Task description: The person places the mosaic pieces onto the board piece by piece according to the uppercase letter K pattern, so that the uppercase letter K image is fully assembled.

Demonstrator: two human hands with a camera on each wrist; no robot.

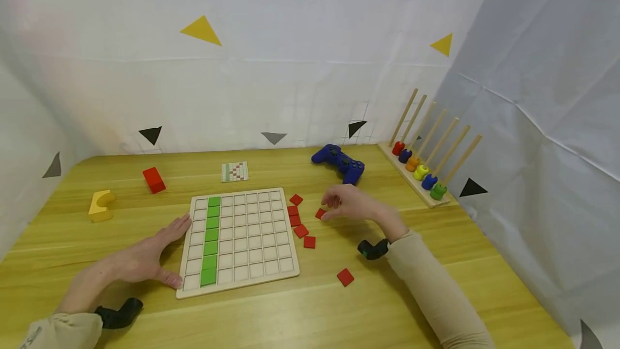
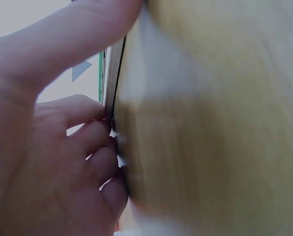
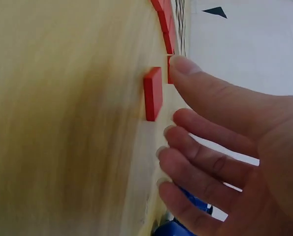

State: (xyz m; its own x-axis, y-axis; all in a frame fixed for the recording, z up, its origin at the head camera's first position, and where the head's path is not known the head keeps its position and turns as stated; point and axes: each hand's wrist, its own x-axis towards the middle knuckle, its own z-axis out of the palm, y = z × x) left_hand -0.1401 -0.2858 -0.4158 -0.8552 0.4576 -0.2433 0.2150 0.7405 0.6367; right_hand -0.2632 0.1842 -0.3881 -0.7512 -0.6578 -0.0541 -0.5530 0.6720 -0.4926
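Note:
A wooden grid board (image 1: 255,242) lies on the table, with green square tiles (image 1: 211,235) filling its second column from the left. My left hand (image 1: 145,255) rests at the board's left edge, thumb at the near corner and fingers spread along the side. In the left wrist view, the fingers (image 2: 94,142) reach the board's rim. Beside a single red square tile (image 1: 318,214) hovers my right hand (image 1: 350,202), its fingers loosely bent. The right wrist view shows that red tile (image 3: 153,94) apart from the thumb and fingers. Several more red tiles (image 1: 301,231) lie along the board's right side.
One red tile (image 1: 345,277) lies nearer the front. Behind are a small pattern card (image 1: 234,172) and a blue game controller (image 1: 339,162). A peg stand (image 1: 418,176) with coloured pieces is at right; a red block (image 1: 154,180) and yellow arch block (image 1: 100,206) are at left.

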